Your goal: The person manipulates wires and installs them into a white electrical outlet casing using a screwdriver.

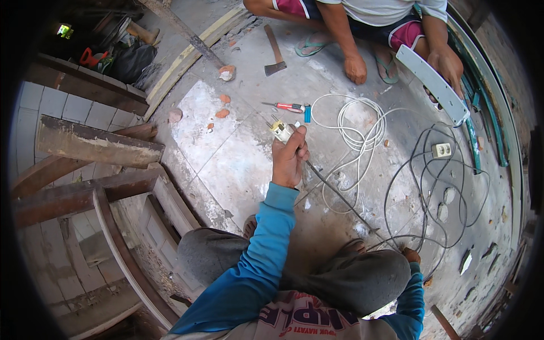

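My left hand [290, 156] is closed around a pale two-pin plug [280, 130], its pins pointing up and away from me. From it a dark cable [343, 201] runs taut toward the lower right. At that far end my right hand [412, 256], partly hidden beyond my knee, appears closed on the cable. The rest of the cable lies in loose loops on the right, beside a white double socket [441, 150]. Beyond the plug lies a red-handled screwdriver [290, 107], next to a small blue piece [307, 113]. Coiled white cable [362, 133] lies to their right.
Opposite me a person squats, one hand [447, 68] on a long pale housing [433, 85]. A hatchet [275, 54] and brick bits [222, 113] lie on the dusty floor. Wooden frames [130, 192] stand at left; green lengths [490, 113] lie at right.
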`<state>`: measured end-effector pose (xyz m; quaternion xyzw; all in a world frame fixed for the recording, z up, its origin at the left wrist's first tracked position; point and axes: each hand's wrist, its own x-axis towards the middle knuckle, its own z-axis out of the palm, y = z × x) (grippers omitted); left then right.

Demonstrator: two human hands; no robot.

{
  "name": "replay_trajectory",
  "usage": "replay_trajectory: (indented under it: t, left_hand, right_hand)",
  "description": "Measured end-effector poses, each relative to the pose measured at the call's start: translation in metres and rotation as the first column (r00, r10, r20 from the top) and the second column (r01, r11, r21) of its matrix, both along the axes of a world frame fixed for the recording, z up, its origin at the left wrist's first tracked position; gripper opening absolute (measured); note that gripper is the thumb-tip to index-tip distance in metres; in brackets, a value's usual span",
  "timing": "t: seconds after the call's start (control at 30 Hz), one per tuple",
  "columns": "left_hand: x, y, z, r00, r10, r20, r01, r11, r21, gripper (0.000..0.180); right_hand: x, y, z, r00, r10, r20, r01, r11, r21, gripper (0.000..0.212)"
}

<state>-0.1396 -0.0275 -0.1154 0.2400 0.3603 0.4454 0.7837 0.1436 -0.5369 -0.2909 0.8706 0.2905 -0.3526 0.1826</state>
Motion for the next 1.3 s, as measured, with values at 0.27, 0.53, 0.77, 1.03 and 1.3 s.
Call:
replay_trajectory:
  t: [0.27, 0.53, 0.77, 1.03, 1.3]
  left_hand:
    - [0.0, -0.002, 0.012, 0.98, -0.124, 0.157, 0.137, 0.987, -0.078, 0.065]
    - [0.027, -0.028, 0.022, 0.958, -0.161, 0.237, 0.161, 0.987, 0.02, 0.054]
    - [0.03, -0.039, 0.034, 0.955, -0.129, 0.267, 0.11, 0.99, 0.087, 0.038]
    - [0.036, -0.05, 0.029, 0.994, -0.092, 0.061, 0.055, 0.893, 0.446, 0.044]
    - [0.039, -0.052, 0.031, 0.995, -0.072, -0.069, 0.098, 0.837, 0.539, 0.056]
  right_hand:
    - [-0.004, 0.04, -0.019, 0.99, 0.098, -0.099, -0.052, 0.919, 0.391, 0.029]
    - [-0.093, 0.302, 0.174, 0.769, 0.213, -0.603, 0.466, 0.459, 0.756, 0.018]
    - [-0.131, 0.392, 0.245, 0.862, 0.43, -0.268, 0.193, 0.209, 0.959, 0.049]
    - [-0.142, 0.397, 0.225, 0.923, 0.33, -0.196, 0.207, 0.003, 0.978, 0.052]
    - [-0.142, 0.394, 0.218, 0.862, 0.305, -0.405, 0.431, -0.021, 0.902, 0.049]
